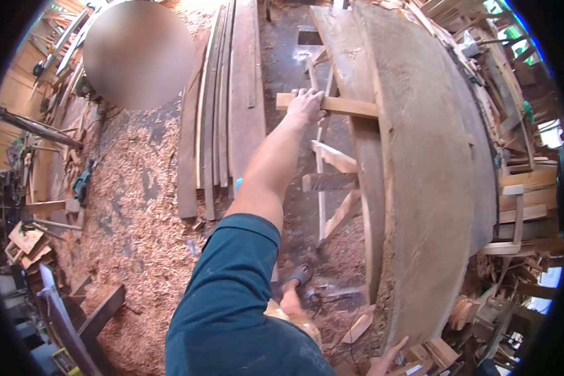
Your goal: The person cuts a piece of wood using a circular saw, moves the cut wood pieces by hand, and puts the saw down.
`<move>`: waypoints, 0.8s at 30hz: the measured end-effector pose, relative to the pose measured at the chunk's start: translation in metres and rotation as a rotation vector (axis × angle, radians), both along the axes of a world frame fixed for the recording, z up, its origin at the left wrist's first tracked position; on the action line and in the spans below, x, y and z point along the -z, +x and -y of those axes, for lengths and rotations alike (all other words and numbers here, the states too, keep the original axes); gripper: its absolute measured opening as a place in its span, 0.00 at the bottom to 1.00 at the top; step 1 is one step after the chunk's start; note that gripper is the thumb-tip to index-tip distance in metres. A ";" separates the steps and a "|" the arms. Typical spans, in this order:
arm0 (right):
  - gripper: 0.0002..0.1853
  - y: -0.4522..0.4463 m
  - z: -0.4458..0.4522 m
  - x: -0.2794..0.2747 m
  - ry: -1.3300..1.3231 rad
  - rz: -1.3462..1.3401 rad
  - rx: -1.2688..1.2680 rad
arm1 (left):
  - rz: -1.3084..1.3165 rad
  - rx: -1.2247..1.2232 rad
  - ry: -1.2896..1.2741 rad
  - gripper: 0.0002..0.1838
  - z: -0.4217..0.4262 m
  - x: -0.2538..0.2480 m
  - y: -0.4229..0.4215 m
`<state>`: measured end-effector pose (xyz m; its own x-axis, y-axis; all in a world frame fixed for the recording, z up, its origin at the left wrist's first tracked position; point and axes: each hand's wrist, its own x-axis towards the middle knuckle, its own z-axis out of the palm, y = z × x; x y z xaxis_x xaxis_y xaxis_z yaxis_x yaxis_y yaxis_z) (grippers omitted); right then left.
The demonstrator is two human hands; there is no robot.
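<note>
My left hand point(306, 105) reaches forward at the end of a teal sleeve, its fingers wrapped over a short wooden batten point(351, 108). The batten's right end meets the long edge of a wide wooden slab point(429, 156), above a lower plank point(368, 150). At the bottom edge of the view, my right hand point(387, 360) is partly cut off. Its thumb lies at the slab's near end, and the hand appears closed on that edge, with the other fingers hidden. Wooden trestle legs point(338, 219) stand under the boards.
Long planks point(247, 75) lie side by side on the floor to the left. Wood shavings point(138, 219) cover much of the floor. Timber offcuts point(28, 241) are piled at the far left, and stacked timber point(526, 200) stands at the right. A blurred round patch hides the upper left.
</note>
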<state>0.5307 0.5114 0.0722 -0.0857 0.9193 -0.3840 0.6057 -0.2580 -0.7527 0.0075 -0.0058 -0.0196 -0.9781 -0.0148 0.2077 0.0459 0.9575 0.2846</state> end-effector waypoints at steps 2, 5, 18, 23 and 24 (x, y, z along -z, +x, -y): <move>0.46 -0.018 0.017 -0.011 -0.054 0.086 0.160 | -0.416 -0.115 -0.034 0.34 0.000 0.007 0.024; 0.43 0.038 -0.048 0.035 -0.381 -0.269 0.018 | -0.451 -0.180 0.240 0.32 0.024 -0.009 0.119; 0.08 0.009 0.269 0.296 -0.262 0.439 -1.405 | 1.484 -0.189 0.161 0.50 0.122 0.181 0.531; 0.26 -0.178 0.452 0.419 -0.019 0.321 -1.578 | 1.371 -0.211 0.189 0.49 0.171 0.213 0.576; 0.31 -0.209 0.488 0.424 -0.043 0.386 -1.560 | 1.369 -0.217 0.204 0.49 0.181 0.209 0.577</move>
